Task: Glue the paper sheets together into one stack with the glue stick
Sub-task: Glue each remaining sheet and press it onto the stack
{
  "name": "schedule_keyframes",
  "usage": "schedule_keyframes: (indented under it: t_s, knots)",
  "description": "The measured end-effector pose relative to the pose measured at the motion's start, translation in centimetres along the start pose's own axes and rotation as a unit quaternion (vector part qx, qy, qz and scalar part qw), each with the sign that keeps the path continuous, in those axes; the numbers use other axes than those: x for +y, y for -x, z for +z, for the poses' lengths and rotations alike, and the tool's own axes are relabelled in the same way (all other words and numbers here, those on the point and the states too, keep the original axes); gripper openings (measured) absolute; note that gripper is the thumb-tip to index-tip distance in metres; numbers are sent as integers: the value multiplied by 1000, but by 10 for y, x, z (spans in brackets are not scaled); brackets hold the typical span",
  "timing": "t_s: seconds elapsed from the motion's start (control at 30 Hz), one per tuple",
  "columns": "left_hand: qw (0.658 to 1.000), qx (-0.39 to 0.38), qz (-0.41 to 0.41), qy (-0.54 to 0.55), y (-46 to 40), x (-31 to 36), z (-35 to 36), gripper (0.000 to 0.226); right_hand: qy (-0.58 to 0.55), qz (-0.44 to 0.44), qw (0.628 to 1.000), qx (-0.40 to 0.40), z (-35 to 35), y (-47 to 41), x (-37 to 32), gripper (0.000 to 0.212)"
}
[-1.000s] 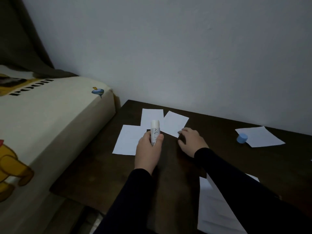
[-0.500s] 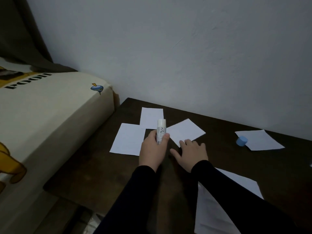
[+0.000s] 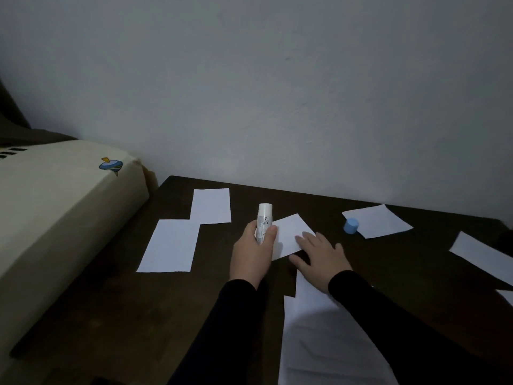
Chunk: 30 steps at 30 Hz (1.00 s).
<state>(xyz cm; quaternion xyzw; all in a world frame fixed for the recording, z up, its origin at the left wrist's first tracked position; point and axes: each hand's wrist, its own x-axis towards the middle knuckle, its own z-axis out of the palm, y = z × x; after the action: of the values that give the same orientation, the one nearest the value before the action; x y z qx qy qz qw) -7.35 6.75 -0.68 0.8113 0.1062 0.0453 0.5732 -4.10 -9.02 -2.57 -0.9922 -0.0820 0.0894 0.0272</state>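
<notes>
The dark brown wooden table sits by a grey wall and a cream bed — the left hand holds the white glue stick, the right hand lies flat on a small white paper sheet.

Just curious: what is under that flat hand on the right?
The right hand lies flat, its fingers resting on a small white paper sheet on the dark table. Its wrist is over another sheet; what the palm covers cannot be seen.

sleeves: black, long | reach: to the wrists | hands: bare
</notes>
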Motion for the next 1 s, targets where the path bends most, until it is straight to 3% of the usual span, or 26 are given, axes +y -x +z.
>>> schedule_keyframes:
  t_s: [0.1, 0.27, 0.5, 0.8, 1.0]
  knots:
    - [1000, -17, 3, -15, -2, 1, 7, 51, 4, 24, 999, -41, 4, 4, 17, 62]
    - [999, -29, -1, -24, -1, 2, 17, 45, 12, 15, 999, -38, 4, 21, 27, 67]
    - [1000, -18, -5, 12, 3, 0, 28, 35, 47, 28, 998, -26, -5, 31, 35, 55]
    - [990, -58, -18, 129, 7, 7, 40, 29, -83, -20, 992, 96, 5, 37, 80, 45]
    - [977, -112, -55, 172, 6, 14, 51, 27, -94, -61, 994, -1, 10, 36, 95, 61]
